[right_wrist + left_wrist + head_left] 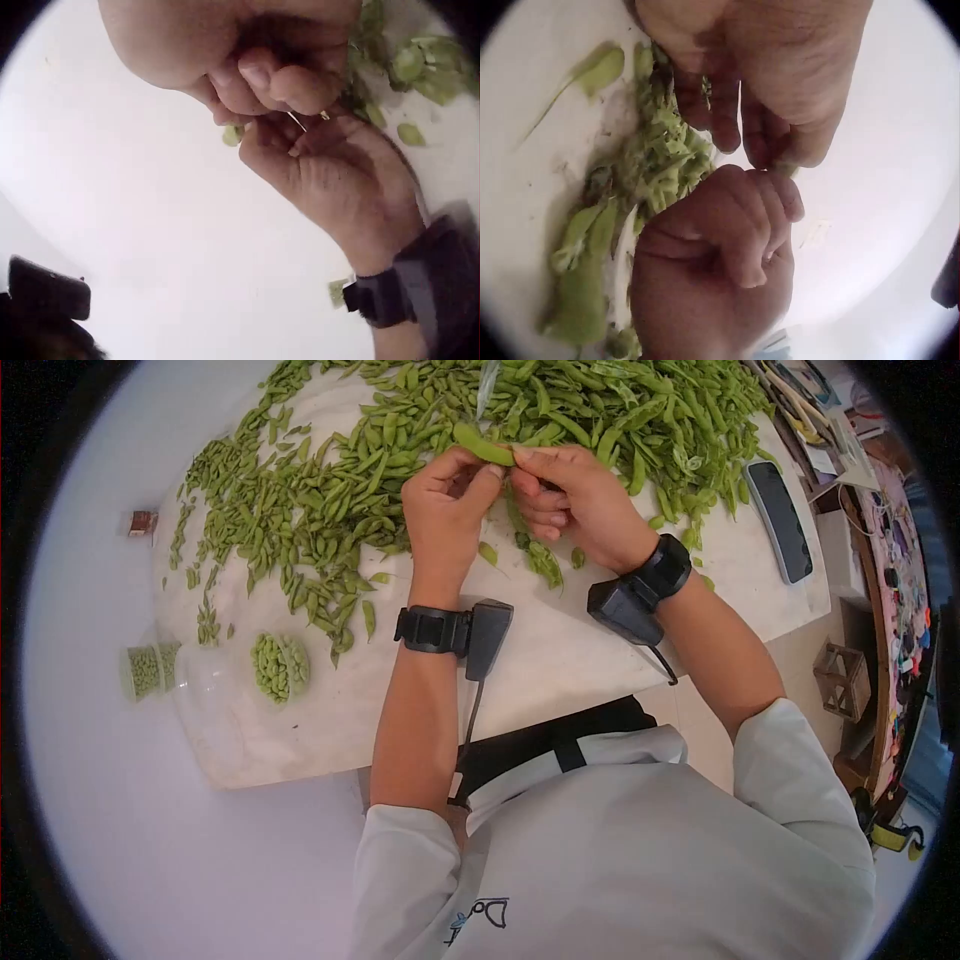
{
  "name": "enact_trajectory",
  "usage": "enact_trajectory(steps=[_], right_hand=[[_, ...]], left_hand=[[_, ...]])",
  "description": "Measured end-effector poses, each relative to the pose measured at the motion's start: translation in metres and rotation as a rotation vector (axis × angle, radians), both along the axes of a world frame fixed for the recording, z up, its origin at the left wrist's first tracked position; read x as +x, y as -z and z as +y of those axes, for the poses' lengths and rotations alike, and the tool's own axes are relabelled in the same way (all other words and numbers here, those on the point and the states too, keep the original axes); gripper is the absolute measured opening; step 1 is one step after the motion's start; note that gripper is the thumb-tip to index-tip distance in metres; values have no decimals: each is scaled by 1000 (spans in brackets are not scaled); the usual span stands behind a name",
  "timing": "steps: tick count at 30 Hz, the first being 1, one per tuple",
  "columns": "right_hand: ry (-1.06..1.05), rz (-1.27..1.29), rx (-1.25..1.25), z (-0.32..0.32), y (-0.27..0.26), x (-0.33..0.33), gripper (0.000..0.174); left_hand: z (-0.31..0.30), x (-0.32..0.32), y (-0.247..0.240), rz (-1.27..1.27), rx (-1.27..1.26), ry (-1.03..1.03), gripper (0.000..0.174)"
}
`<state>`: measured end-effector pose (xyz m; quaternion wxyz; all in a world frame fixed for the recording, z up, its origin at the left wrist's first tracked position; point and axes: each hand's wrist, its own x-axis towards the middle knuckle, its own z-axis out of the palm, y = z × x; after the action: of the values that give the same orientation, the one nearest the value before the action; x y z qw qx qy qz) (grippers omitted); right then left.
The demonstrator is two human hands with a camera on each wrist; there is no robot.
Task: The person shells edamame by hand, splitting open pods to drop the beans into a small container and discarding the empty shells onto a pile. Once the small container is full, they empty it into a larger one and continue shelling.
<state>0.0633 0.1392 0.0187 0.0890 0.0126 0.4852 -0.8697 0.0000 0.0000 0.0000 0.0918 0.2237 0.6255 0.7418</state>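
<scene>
A pale bench (550, 650) filled the middle of the head view, its near edge running just in front of the person's grey shirt (640, 840). A broad heap of green pods (350, 490) covered much of its far side, spreading towards the left edge. A clear tub of shelled beans (280, 665) sat near the near left corner, and a phone (780, 522) lay near the right edge. Beyond that edge were a cluttered shelf (890, 560) and, lower down, a wooden crate (842, 680).

The green pod (483, 445) was held up between both hands, over the near fringe of the heap. The left hand (445, 500) pinched it with thumb and fingers, its forearm reaching almost straight in from the near edge. The right hand (585, 500) gripped the pod's other end between thumb and forefinger, the remaining fingers curled under; its forearm slanted in from the near right. Both wrists wore black straps.
</scene>
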Motion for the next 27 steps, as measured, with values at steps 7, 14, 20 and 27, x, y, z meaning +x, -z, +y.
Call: enact_trajectory(steps=[7,14,20,27], right_hand=[[-176,-93,-429,8,3,-4,34],[-121,1,-94,9,0,-3,35],[276,398,732,-2,6,-8,35],[267,259,601,0,0,-3,34]], left_hand=[[1,-2,0,38,11,20,13],[3,-4,-1,-128,216,35,23],[0,-4,0,-126,199,32,15],[-1,-5,1,-93,113,116,14]])
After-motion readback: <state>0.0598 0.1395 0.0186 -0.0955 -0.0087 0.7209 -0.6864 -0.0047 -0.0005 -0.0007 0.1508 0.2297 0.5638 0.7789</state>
